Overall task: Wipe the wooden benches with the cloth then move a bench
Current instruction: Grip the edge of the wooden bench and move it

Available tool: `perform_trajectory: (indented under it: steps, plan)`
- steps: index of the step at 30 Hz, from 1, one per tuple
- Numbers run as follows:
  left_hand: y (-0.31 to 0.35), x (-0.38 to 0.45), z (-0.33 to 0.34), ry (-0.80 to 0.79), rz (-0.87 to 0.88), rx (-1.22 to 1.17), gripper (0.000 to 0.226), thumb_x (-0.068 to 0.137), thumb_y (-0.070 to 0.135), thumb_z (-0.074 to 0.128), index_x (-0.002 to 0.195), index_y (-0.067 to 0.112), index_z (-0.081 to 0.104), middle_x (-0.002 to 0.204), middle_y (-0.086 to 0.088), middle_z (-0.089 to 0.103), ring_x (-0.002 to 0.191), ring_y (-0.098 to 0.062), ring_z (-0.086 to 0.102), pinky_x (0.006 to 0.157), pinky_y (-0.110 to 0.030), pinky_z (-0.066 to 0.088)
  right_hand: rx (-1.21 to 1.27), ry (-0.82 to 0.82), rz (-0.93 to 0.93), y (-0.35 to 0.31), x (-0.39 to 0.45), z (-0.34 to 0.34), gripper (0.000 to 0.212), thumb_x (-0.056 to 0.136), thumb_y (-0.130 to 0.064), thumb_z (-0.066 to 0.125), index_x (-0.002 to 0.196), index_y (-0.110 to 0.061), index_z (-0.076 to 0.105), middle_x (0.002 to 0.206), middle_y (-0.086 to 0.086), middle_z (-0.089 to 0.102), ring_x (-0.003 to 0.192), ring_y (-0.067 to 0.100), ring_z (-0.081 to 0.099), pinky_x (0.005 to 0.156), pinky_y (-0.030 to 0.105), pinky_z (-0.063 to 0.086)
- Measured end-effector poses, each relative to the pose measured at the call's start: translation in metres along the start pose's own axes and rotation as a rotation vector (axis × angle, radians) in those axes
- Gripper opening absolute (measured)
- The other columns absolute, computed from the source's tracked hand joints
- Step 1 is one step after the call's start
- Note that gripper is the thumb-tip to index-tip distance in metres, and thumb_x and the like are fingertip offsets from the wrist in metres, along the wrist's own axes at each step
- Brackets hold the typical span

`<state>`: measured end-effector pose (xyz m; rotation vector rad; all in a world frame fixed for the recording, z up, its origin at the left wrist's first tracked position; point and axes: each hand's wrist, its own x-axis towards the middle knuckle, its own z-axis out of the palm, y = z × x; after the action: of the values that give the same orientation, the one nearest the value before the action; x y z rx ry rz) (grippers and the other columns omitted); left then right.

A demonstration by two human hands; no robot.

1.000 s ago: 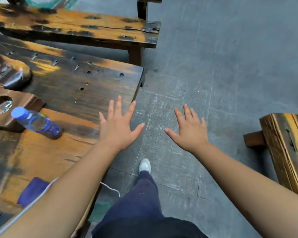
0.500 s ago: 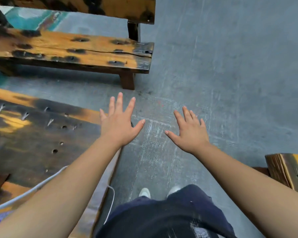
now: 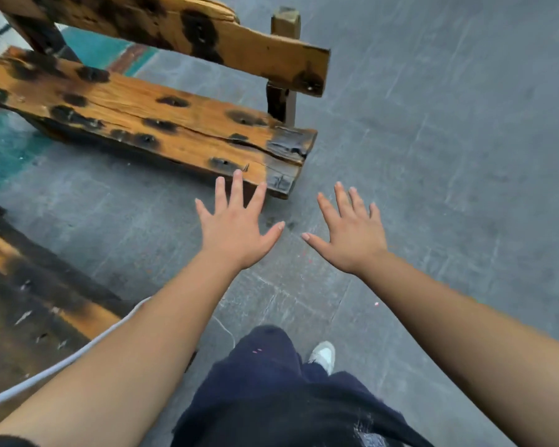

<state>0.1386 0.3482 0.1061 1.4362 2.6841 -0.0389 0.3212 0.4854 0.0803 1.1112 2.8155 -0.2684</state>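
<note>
A wooden bench [image 3: 149, 124] with dark burn marks and a plank backrest stands ahead at the upper left. Its near right end is just beyond my fingertips. My left hand [image 3: 236, 227] is stretched forward with fingers spread, holding nothing, its fingertips overlapping the bench's front edge in view. My right hand [image 3: 349, 233] is also spread and empty, over the grey floor just right of the bench end. No cloth is in view.
A dark and orange wooden table [image 3: 36, 304] fills the lower left, with a white cable [image 3: 62, 362] running across it. Grey paved floor [image 3: 449, 156] spreads to the right. My dark trousers and a white shoe [image 3: 323, 354] show at the bottom.
I have stepped forward, so the bench is nearer and larger. The table, bottle and blue cloth have slid out of view to the lower left. Both hands stay spread and empty.
</note>
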Motion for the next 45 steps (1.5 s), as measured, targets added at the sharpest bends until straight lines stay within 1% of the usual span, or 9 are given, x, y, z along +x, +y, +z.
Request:
perform_trajectory:
  steps: [4,11,15,19,26,32,37,41,45]
  plan:
    - [0.020,0.082,-0.006,0.022,-0.073,-0.024,0.089,0.077,0.086,0.014,0.152,0.041,0.002,0.164,-0.005,-0.007,0.149,-0.035,-0.005,0.108,-0.072,0.010,-0.017,-0.015,-0.087,0.034,0.096,-0.028,0.095,0.074,-0.090,0.002,0.153,-0.037,0.004,0.164,0.002,-0.008,0.150,0.027,-0.006,0.116,0.058,0.006]
    - [0.032,0.269,0.005,0.015,-0.198,-0.065,0.090,0.076,0.087,0.011,0.151,0.041,-0.003,0.163,-0.005,-0.010,0.148,-0.036,-0.007,0.107,-0.073,0.009,-0.095,-0.044,-0.208,0.084,0.291,-0.058,0.091,0.079,-0.086,0.010,0.154,-0.036,0.000,0.164,0.001,-0.012,0.150,0.024,-0.008,0.117,0.058,0.006]
    - [0.041,0.361,-0.013,-0.031,-0.221,-0.070,0.091,0.075,0.088,0.009,0.152,0.040,-0.002,0.163,-0.005,-0.010,0.148,-0.036,-0.007,0.107,-0.073,0.008,-0.112,-0.078,-0.250,0.115,0.378,-0.085,0.091,0.079,-0.086,0.009,0.154,-0.035,0.000,0.163,0.001,-0.013,0.150,0.024,-0.009,0.117,0.058,0.005]
    - [0.057,0.442,-0.026,-0.017,-0.297,-0.107,0.090,0.074,0.087,0.007,0.151,0.041,-0.003,0.163,-0.004,-0.012,0.148,-0.034,-0.009,0.107,-0.073,0.007,-0.122,-0.086,-0.320,0.148,0.469,-0.112,0.091,0.078,-0.086,0.008,0.153,-0.036,-0.001,0.163,0.000,-0.013,0.150,0.022,-0.009,0.117,0.058,0.005]
    - [0.093,0.588,-0.013,0.000,-0.534,-0.169,0.090,0.072,0.090,0.005,0.149,0.044,-0.006,0.163,0.000,-0.014,0.148,-0.032,-0.011,0.107,-0.073,0.005,-0.137,-0.130,-0.548,0.207,0.656,-0.123,0.090,0.079,-0.085,0.011,0.154,-0.035,-0.001,0.164,0.000,-0.009,0.150,0.021,-0.008,0.117,0.057,0.006]
    - [0.144,0.686,-0.005,-0.067,-0.787,-0.247,0.091,0.071,0.091,0.003,0.150,0.044,-0.006,0.163,0.001,-0.016,0.149,-0.031,-0.012,0.108,-0.072,0.005,-0.266,-0.216,-0.818,0.254,0.786,-0.140,0.089,0.080,-0.083,0.007,0.154,-0.034,-0.002,0.163,0.000,-0.013,0.150,0.022,-0.009,0.117,0.057,0.005]
    - [0.155,0.740,0.008,-0.061,-1.066,-0.357,0.089,0.073,0.088,0.005,0.149,0.044,-0.007,0.163,0.002,-0.016,0.149,-0.030,-0.011,0.110,-0.070,0.006,-0.386,-0.271,-1.076,0.227,0.891,-0.141,0.083,0.084,-0.079,0.011,0.153,-0.034,-0.002,0.163,0.000,-0.013,0.150,0.021,-0.011,0.117,0.056,0.004]
    - [0.141,0.768,0.031,-0.095,-1.216,-0.415,0.089,0.073,0.086,0.003,0.150,0.043,-0.009,0.163,0.001,-0.016,0.149,-0.030,-0.012,0.112,-0.067,0.005,-0.401,-0.268,-1.269,0.178,0.943,-0.125,0.082,0.085,-0.076,0.014,0.153,-0.032,0.002,0.164,0.000,-0.011,0.150,0.021,-0.008,0.117,0.055,0.006]
    - [0.128,0.795,0.052,-0.140,-1.327,-0.472,0.087,0.077,0.084,0.008,0.151,0.041,-0.009,0.162,0.000,-0.019,0.149,-0.031,-0.013,0.111,-0.068,0.006,-0.466,-0.312,-1.445,0.136,0.978,-0.112,0.079,0.087,-0.074,0.012,0.153,-0.032,-0.002,0.164,0.001,-0.011,0.150,0.022,-0.008,0.118,0.055,0.007]
